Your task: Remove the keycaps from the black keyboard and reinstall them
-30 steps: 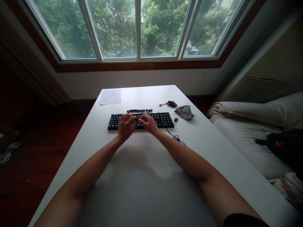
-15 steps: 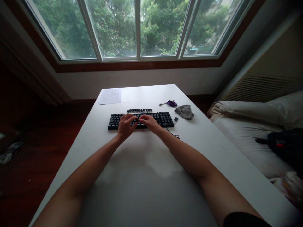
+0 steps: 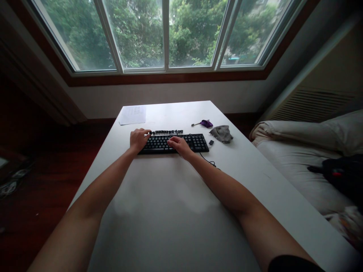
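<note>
A black keyboard (image 3: 160, 150) lies across the white table. Along its far edge runs a row of several loose black keycaps (image 3: 166, 132). My left hand (image 3: 138, 139) is over the keyboard's left end, thumb and finger closed on a small dark keycap at the left end of that row. Above the middle of the keys, my right hand (image 3: 180, 146) has its fingers pinched together. Whatever is between them is too small to make out.
Right of the keyboard are a small dark piece (image 3: 211, 142), a grey cloth (image 3: 221, 133) and a purple-handled brush (image 3: 206, 123). A cable (image 3: 208, 161) curls by the keyboard's front right. Paper (image 3: 132, 115) lies at the far left of the table (image 3: 167, 211).
My left hand has moved left and away from my right hand, to the left end of the keycap row. The right hand stays nearly in place over the keys.
</note>
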The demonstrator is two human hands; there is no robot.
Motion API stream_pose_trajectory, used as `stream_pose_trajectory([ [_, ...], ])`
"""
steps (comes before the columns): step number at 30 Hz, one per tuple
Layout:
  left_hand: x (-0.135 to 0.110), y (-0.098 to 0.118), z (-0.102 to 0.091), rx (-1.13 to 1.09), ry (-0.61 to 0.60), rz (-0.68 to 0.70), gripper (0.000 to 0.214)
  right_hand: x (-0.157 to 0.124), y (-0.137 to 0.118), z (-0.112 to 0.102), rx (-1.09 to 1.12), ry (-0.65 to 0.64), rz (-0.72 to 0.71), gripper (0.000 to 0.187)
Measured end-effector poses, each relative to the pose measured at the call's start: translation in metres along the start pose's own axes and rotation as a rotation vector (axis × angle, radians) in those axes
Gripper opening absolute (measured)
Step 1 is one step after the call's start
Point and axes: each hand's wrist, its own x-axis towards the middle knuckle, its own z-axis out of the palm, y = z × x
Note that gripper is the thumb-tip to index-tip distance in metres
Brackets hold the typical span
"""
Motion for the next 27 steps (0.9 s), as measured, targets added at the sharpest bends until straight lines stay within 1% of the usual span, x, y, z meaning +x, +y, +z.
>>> stream_pose_trajectory([
  [4, 0.021, -0.015, 0.007, 0.066, -0.146, 0.005, 0.028, 0.001, 0.004, -0.002, -0.018, -0.014, -0.003, 0.030],
  [11, 0.044, -0.024, 0.017, 0.050, -0.345, -0.014, 0.030, 0.000, 0.009, -0.004, -0.027, -0.024, -0.007, 0.029],
  [19, 0.049, -0.032, 0.016, 0.056, -0.400, 0.003, 0.034, -0.003, 0.004, -0.004, -0.018, -0.036, -0.001, 0.028],
  [27, 0.053, -0.037, 0.015, 0.124, -0.439, 0.097, 0.032, -0.003, 0.004, -0.005, -0.047, -0.048, -0.006, 0.029],
])
